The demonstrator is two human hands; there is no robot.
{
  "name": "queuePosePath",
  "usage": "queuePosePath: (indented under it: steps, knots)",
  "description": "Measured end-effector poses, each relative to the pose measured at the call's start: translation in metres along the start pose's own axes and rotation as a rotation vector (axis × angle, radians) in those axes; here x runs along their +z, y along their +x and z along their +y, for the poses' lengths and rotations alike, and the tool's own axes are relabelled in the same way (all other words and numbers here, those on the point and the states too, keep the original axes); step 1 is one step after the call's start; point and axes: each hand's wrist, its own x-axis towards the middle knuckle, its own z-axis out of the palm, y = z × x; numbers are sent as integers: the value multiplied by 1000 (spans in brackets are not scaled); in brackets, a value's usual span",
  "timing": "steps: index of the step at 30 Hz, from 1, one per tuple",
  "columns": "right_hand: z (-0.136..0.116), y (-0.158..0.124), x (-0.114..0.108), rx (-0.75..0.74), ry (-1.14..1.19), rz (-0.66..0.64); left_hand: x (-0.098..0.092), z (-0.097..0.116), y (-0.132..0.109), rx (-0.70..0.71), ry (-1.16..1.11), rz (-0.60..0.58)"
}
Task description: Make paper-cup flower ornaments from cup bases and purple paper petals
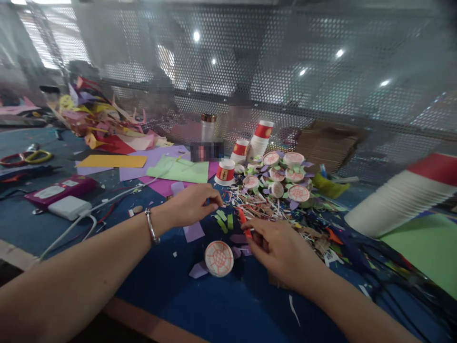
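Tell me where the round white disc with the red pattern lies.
In the head view the disc lies on the blue table, low centre, left of the right hand, with a purple paper scrap beside it.

The person's left forearm (89,271) runs bare from the lower left corner up towards the middle, and the left hand (194,205) lies palm down at its end, knuckles up, with the fingers curled in and their tips drawn close to the thumb. The right forearm (357,305) enters from the lower right corner and angles up and to the left, so that the right hand (282,250) sits lower and nearer to the body than the left, back of the hand up, thumb and forefinger pinched together at the far left end. The two hands are near each other but do not touch.
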Motion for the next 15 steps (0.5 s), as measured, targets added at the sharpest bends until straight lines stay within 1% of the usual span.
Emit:
queuePosePath:
  steps: [2, 3, 5, 6, 8, 11, 15]
  knots:
    - [1, -2, -3, -11, -22, -5, -6, 5, -4, 4, -17, -33]
    - [1, -2, -5, -15, -26, -4, -10, 9, -7, 23, -28, -72]
    - [2, -3, -9, -19, -4, 9, -18, 17, -14, 86, -64, -198]
    - [3, -4, -10, -20, 16, 21, -22, 21, -17, 108, -65, -243]
    - [5, -4, -14, -22, 52, 50, -26, 28, -23, 106, -53, -326]
    - [7, -5, -16, -23, 61, 61, -24, 34, -26, 94, -3, -380]
    - [9, -6, -16, -59, 56, 54, -19, 37, -26, 71, 13, -405]
